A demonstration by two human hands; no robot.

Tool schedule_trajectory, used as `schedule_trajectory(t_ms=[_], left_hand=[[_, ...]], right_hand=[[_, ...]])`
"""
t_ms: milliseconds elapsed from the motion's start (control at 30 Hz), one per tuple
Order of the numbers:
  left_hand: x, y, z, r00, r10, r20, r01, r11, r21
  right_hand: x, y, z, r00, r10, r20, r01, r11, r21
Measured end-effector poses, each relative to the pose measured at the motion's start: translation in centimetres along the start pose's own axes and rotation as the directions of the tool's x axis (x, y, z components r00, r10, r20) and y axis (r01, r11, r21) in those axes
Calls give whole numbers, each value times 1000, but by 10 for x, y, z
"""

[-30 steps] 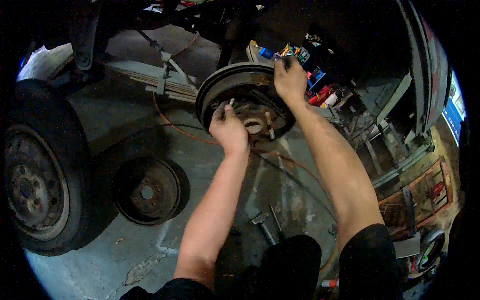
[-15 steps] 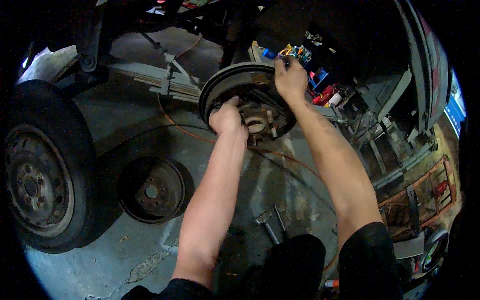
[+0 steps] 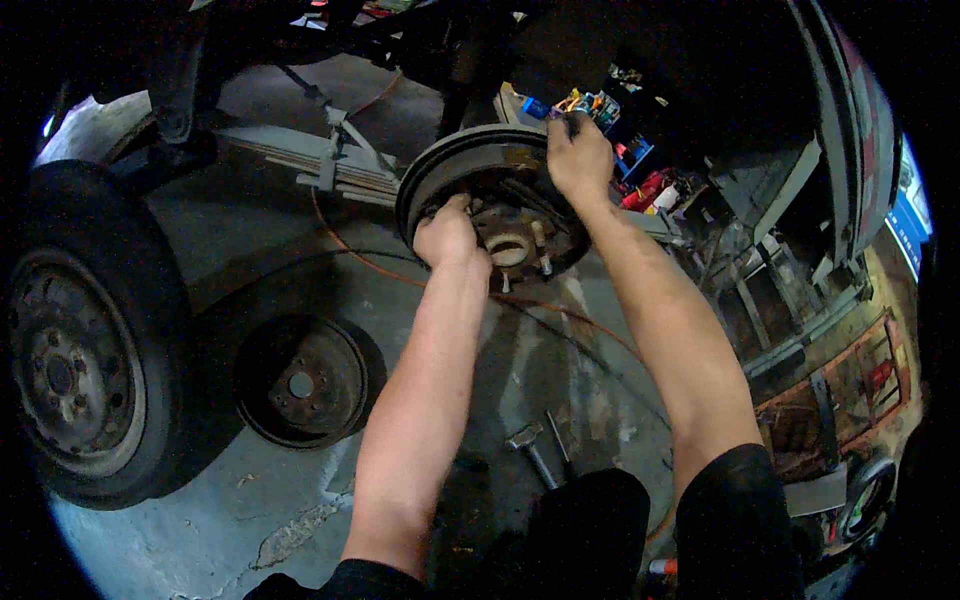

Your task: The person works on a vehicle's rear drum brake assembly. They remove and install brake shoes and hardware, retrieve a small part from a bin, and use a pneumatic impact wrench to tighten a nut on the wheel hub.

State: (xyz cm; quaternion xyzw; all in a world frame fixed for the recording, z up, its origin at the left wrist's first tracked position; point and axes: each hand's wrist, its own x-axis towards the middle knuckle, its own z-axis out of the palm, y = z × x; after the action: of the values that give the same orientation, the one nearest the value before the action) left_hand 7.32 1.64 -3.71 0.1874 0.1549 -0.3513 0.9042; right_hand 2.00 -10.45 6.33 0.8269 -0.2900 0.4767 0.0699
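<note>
A round brake backing plate (image 3: 440, 175) with a rusty hub (image 3: 508, 248) and studs hangs under the raised vehicle. My left hand (image 3: 450, 235) is curled against the brake parts at the plate's left side, fingers closed on something I cannot make out. My right hand (image 3: 578, 158) grips the plate's upper right rim, fingers bent over the edge. Both forearms reach up from the lower edge.
A removed brake drum (image 3: 300, 382) lies on the concrete floor beside a wheel with tyre (image 3: 80, 350) at left. A hammer (image 3: 530, 450) lies on the floor between my arms. An orange hose (image 3: 380, 265) runs across the floor. Leaf springs (image 3: 300, 155) and cluttered shelves (image 3: 840, 380) flank the hub.
My left hand moved up from the hub's lower left onto the brake parts inside the plate. My right hand stayed on the upper rim.
</note>
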Motion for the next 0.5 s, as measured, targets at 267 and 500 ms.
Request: schedule_trajectory(t_ms=[267,500], left_hand=[[2,-2,-6,994,29,102,-31,999,21],[5,3,-14,978,-121,170,120,993,16]], right_hand=[[-1,-3,-2,997,71,34,-71,997,-11],[-2,4,1,999,47,17,-46,999,-18]])
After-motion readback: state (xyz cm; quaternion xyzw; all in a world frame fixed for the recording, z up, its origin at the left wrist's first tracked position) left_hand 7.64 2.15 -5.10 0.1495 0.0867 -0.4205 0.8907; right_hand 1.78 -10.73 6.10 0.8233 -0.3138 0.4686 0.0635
